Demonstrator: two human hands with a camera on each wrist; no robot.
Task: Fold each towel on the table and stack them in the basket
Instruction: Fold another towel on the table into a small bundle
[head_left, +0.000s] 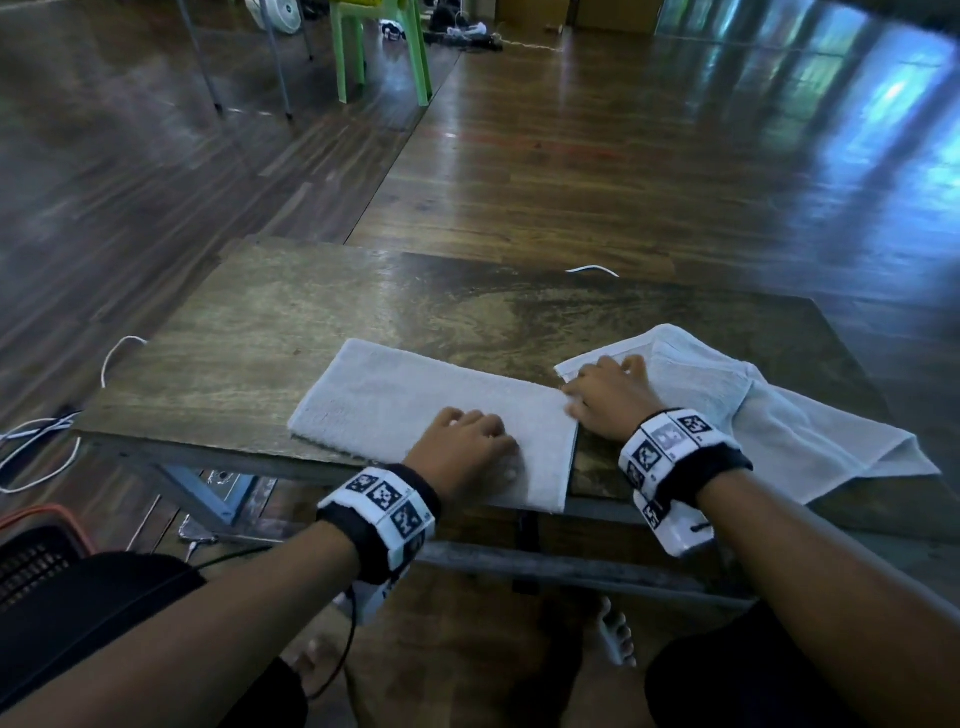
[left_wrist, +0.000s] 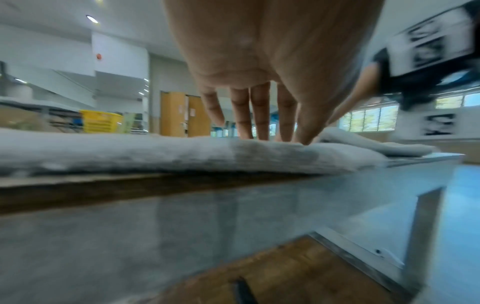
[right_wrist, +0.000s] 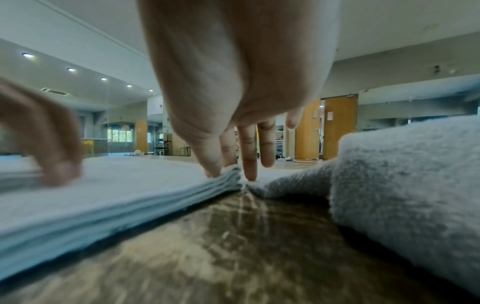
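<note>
Dark wooden flooring is stretching away behind the worn desk (head_left: 291, 312), with a green chair (head_left: 382, 47) far off and white cables (head_left: 62, 426) trailing past the left edge. From the head view, a folded towel (head_left: 415, 400) is lying near the front edge, a long flat strip. The left hand (head_left: 467, 447) is resting on its near right part, fingers bent down onto the cloth. The right hand (head_left: 608, 395) is sitting at the strip's right end, just where a second towel (head_left: 779, 415) is lying rumpled and unfolded. A dark basket (head_left: 36, 551) with an orange rim is showing low at the left, beside the desk.

Seen from the left wrist, the fingers (left_wrist: 259, 115) are pointing straight down with their tips pressing on the towel (left_wrist: 130, 152); that grip is apart, holding nothing.

Seen from the right wrist, the thumb (right_wrist: 207, 156) and a finger are pinching the stacked layers at the towel's (right_wrist: 116, 195) end corner, so this grip is clamped on the towel. The second towel (right_wrist: 402, 185) is bulking up soft at the right.

The cloth looks light, limp and plush, likely to sag and slip apart. Taking it by the layered end corners, all plies pinched together, should be keeping the fold true.
</note>
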